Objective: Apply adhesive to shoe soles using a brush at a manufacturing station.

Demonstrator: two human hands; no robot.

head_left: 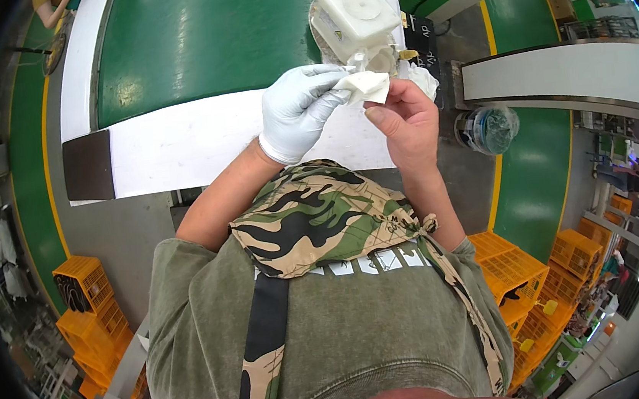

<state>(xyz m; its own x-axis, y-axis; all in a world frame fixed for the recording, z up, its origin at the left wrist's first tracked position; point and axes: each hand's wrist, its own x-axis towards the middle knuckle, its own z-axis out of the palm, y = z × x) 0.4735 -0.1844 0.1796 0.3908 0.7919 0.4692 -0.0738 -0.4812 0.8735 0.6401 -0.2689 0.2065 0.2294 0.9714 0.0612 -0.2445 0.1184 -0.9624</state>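
My left hand (298, 113), in a pale glove, pinches a small folded white cloth (367, 86) between thumb and fingers. It could also be paper. My bare right hand (412, 123) meets the cloth's right edge with bent fingers, its thumb just below; part of this grip is hidden. Both hands are over the white near ledge (199, 146) of the workbench. Just beyond them is a white square plastic jug (358, 13), lying among crumpled whitish wrapping (375, 59). More crumpled white material (423, 78) sits right of my right hand.
A green conveyor belt (204, 41) runs away from me, with a dark plate (88, 166) at the ledge's left corner. Orange crates (93, 321) are stacked behind left, more crates (507, 266) behind right. A plastic-wrapped round bundle (488, 130) stands right. Another person's arm (55, 11) shows far left.
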